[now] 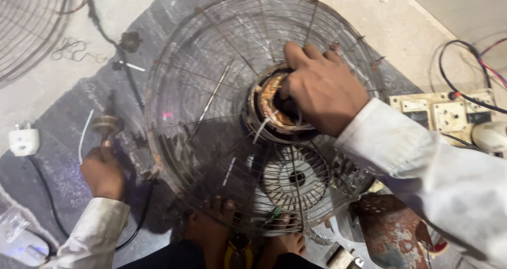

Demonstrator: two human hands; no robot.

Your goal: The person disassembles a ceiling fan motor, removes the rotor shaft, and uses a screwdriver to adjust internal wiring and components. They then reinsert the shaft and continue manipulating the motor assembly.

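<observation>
The biggest thing here is the round, rusty wire fan guard [211, 116], lying flat in the middle on a dark grey floor mat [58, 163]. In the middle of the guard sits the round fan motor with copper wire coils [272, 102]. Through the wires, at the near side, you can see a white plastic vent disc [296, 178]. Two bare feet [248, 237] press against the near rim.

The right hand [322, 86] is curled over the motor, fingers tucked into the coils. I cannot tell if it is pinching something. The left hand [103, 171], at the left, is closed around a dark tool handle with a rusty round knob [107, 126] that points away from the person.

What could go wrong? The thin guard wires are rusty and pointy, so they could scratch the right wrist or catch the white sleeve [401, 147]. The copper coils are thin, and a hard tug could snap them. The guard could slip if the feet let go. A cream switch board with wires [441, 110] sits at the right, close to the arm, and a sleeve could drag it.
</observation>
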